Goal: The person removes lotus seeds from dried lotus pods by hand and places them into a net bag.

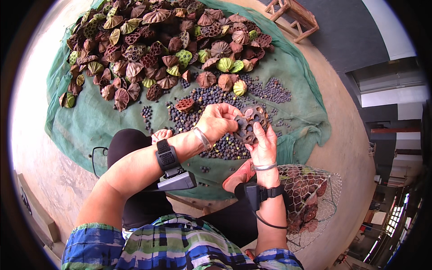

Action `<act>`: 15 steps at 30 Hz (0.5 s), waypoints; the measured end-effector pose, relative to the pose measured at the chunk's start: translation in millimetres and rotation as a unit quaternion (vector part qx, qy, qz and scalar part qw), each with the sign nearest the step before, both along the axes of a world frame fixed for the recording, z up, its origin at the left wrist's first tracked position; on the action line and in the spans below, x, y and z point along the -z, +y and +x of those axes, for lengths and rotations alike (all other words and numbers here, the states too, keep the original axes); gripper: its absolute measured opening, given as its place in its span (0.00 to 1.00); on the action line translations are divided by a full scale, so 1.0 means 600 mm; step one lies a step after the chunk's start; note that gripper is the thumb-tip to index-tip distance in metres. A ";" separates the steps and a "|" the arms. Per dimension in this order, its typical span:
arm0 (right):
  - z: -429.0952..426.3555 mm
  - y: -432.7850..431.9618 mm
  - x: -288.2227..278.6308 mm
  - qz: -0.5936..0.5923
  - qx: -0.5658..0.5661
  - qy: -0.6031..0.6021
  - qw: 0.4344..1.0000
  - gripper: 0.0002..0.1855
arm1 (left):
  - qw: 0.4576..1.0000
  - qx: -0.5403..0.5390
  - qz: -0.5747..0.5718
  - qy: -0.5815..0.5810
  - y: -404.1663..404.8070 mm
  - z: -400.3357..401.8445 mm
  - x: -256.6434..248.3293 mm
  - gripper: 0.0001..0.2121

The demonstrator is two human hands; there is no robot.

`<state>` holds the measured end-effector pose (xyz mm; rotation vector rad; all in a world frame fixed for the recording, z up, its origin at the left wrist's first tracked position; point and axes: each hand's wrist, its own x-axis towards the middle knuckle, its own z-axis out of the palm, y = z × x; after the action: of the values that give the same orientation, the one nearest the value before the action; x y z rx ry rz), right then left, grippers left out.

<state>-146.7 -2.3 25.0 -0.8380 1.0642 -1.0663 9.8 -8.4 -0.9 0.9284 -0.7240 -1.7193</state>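
Observation:
A dried brown lotus seed pod (250, 127) is held up between my hands, its pitted face towards me and dark seeds showing in some holes. My right hand (264, 143) grips its lower right side, thumb on the face. At the pod's left edge, the thumb and fingers of my left hand (217, 122) are pinched; whether a seed is between them is hidden. Beneath both hands, loose dark lotus seeds (214, 96), a few yellow-green, lie spread on green netting (98, 125). A reddish-brown pod (185, 104) rests on these seeds, left of my left hand.
A large heap of brown and green lotus pods (135, 69) covers the netting's far side. By my right forearm stands a wire-mesh basket (332, 202) containing brown pods. A wooden stool (297, 17) is at the far right. My feet rest at the netting's near side.

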 end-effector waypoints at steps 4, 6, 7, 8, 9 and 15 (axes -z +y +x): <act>-0.022 -0.009 0.019 0.078 -0.042 -0.138 0.986 0.15 | 0.984 0.053 0.021 0.169 0.001 0.002 -0.013 0.12; -0.032 -0.011 0.029 0.095 -0.067 -0.196 0.974 0.15 | 0.960 0.087 0.018 0.264 0.002 0.003 -0.015 0.12; -0.036 -0.012 0.033 0.111 -0.091 -0.254 0.956 0.15 | 0.960 0.087 0.019 0.264 0.002 0.003 -0.015 0.12; -0.039 -0.014 0.037 0.111 -0.112 -0.273 0.949 0.16 | 0.964 0.086 0.008 0.252 0.002 0.003 -0.015 0.12; -0.034 -0.014 0.034 0.112 -0.113 -0.275 0.948 0.16 | 0.968 0.084 -0.003 0.238 0.001 0.006 -0.015 0.12; -0.013 -0.005 0.014 0.015 0.030 0.032 0.999 0.14 | 0.953 -0.035 -0.100 -0.285 -0.002 0.000 -0.021 0.10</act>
<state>-154.2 -5.0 16.8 -0.8248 1.1631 -1.0761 10.0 -9.3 11.6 1.3040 -1.2008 -1.2835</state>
